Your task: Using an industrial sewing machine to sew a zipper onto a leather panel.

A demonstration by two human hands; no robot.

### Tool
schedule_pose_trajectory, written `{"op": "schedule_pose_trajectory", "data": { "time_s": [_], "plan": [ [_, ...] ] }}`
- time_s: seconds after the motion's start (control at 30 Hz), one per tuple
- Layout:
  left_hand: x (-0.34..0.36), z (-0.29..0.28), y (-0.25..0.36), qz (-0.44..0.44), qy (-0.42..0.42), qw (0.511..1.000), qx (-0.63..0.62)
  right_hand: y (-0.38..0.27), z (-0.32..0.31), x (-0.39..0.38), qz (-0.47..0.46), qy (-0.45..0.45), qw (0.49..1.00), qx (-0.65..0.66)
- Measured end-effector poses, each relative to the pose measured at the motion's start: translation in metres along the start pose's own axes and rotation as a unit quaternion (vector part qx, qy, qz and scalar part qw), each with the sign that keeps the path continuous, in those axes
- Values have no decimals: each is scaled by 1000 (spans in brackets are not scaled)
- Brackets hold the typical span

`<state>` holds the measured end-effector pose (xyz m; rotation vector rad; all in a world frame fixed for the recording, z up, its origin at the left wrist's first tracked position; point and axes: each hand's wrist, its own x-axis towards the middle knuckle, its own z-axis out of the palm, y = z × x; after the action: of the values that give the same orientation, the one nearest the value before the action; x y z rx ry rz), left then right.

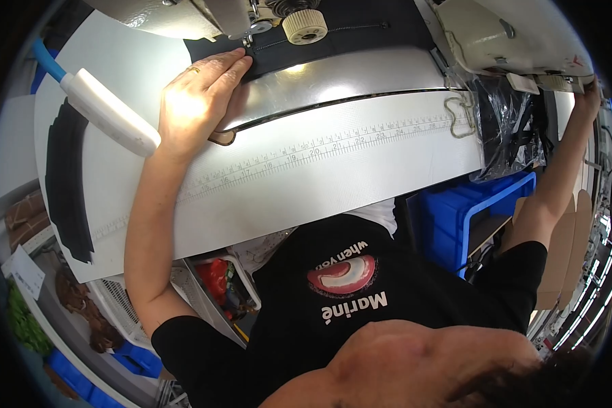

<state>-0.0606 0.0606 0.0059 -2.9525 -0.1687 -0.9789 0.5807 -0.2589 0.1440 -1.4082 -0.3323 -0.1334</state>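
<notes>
My left hand point(200, 95) lies with fingers stretched out, fingertips on black fabric point(347, 44) beside the presser foot point(247, 42) of a sewing machine point(177, 15). A thin, zipper-like line runs across the fabric to the right of the foot. Beneath my palm is the shiny metal plate point(333, 78) of the machine bed. My right arm reaches out to the far right. There my right hand point(587, 102) is at the machine's right end, mostly cut off by the picture's dark rim, its fingers hidden.
A white lamp head point(109, 112) on a blue neck stands left of my forearm. Black fabric strips point(68, 180) are stacked at the table's left edge. A printed ruler scale crosses the white tabletop point(306, 183). Clear plastic bag point(506, 126) and blue crate point(445, 224) are at right.
</notes>
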Motion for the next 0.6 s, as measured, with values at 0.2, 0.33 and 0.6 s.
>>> {"op": "schedule_pose_trajectory", "data": {
  "time_s": [0.2, 0.33, 0.6],
  "plan": [
    [1, 1, 0, -8, 8, 1000, -12, 26, -5, -24, -52, -36, 989, 136],
    [2, -1, 1, -9, 1, 1000, -9, 12, -2, -27, -32, 4, 995, 98],
    [1, 1, 0, -12, 3, 1000, -8, -35, 17, -3, 118, 15, 988, -94]
  ]
}}
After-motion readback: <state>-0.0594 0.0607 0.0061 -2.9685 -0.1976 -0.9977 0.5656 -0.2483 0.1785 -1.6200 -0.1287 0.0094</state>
